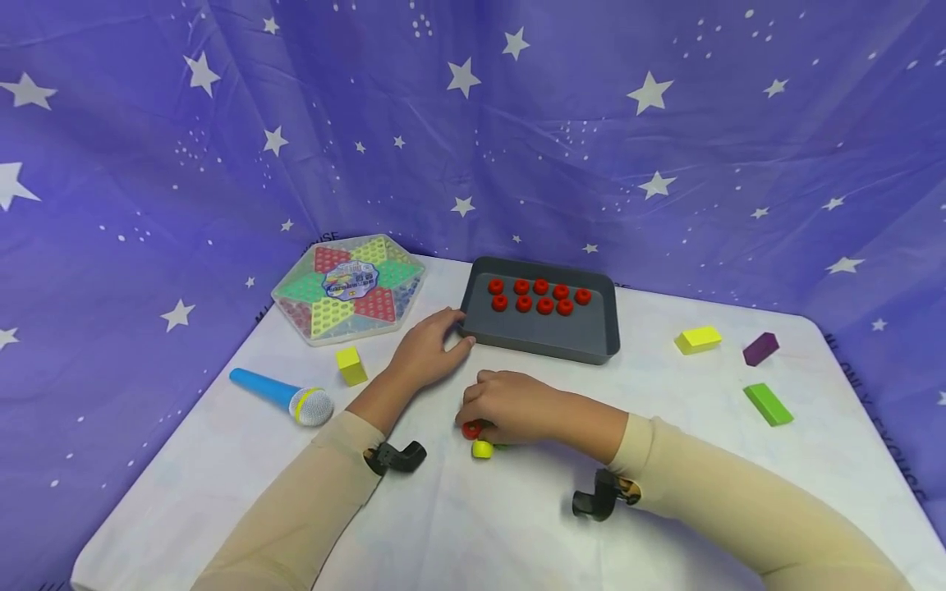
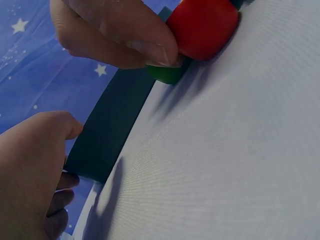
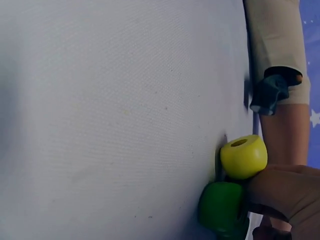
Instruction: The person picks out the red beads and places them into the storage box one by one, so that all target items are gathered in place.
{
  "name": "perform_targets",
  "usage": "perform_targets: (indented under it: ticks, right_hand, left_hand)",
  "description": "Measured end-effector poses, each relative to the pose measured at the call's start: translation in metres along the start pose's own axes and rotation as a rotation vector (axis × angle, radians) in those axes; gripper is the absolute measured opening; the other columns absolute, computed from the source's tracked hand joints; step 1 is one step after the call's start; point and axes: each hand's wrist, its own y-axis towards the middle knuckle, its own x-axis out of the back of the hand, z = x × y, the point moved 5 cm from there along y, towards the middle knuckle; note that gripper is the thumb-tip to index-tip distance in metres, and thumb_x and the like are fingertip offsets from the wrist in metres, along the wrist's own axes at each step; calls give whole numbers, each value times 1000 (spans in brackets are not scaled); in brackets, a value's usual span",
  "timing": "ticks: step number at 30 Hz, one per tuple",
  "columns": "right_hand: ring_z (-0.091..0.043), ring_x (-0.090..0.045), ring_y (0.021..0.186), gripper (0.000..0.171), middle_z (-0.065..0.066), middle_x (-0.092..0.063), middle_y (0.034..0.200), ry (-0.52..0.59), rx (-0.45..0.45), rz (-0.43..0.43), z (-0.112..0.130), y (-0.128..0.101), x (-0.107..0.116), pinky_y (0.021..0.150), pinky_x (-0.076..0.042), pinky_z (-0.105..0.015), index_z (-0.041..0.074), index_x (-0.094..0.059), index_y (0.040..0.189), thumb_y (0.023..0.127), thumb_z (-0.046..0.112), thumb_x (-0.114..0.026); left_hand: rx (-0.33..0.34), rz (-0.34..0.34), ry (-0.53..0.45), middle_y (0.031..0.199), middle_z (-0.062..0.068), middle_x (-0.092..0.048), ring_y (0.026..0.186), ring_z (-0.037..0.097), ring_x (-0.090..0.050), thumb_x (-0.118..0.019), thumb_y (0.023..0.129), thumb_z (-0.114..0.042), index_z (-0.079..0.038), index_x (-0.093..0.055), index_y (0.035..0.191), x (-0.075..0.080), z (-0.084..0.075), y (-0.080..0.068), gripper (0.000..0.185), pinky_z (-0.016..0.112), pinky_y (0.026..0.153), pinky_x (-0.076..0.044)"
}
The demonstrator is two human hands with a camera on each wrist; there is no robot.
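The backdrop cloth (image 1: 665, 164) across the upper frame is violet-blue with white stars and specks; the counter (image 1: 702, 492) is white; the tray (image 1: 543, 338) at centre is dark grey and carries ten red beads (image 1: 539, 297); the hexagonal game board (image 1: 347, 289) at left centre shows red, green and yellow triangles; the microphone (image 1: 281, 396) at lower left is blue with a yellow band and silver mesh head; loose blocks are yellow (image 1: 351, 365), yellow (image 1: 698, 338), purple (image 1: 760, 348) and green (image 1: 768, 404); beads at lower centre are red (image 1: 470, 429), yellow (image 1: 482, 449) and green (image 3: 220, 207); both sleeves (image 1: 310, 501) are beige.

Nine red beads in tray (image 1: 543, 296), one red bead (image 1: 470, 428), one yellow bead (image 1: 482, 449), one green bead (image 3: 220, 206), two yellow blocks (image 1: 351, 365), one purple block (image 1: 760, 348), one green block (image 1: 768, 404), one microphone (image 1: 283, 396), one game board (image 1: 347, 286).
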Motion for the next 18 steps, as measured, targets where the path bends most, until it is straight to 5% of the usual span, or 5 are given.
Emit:
perform_targets:
  ticks: [9,18]
  right_hand:
    - [-12,-51,89,27,12,-69,106,21,-108,-144,-21,-23,26,78,-49,-26,23,-75,116,90,26,-76]
    - [-18,-53,93,30,7,-71,106,12,-397,-237,-102,-71,67,75,-50,-35,21,-76,115,85,25,-81]
  left_hand:
    - [-8,-13,-9,151,10,-53,144,27,-45,-59,97,-48,-17,-59,139,0,-1,0,52,49,116,-39]
    - [-22,-23,-16,151,13,-52,144,28,-45,-60,96,-47,-15,-60,138,0,0,0,52,48,118,-38]
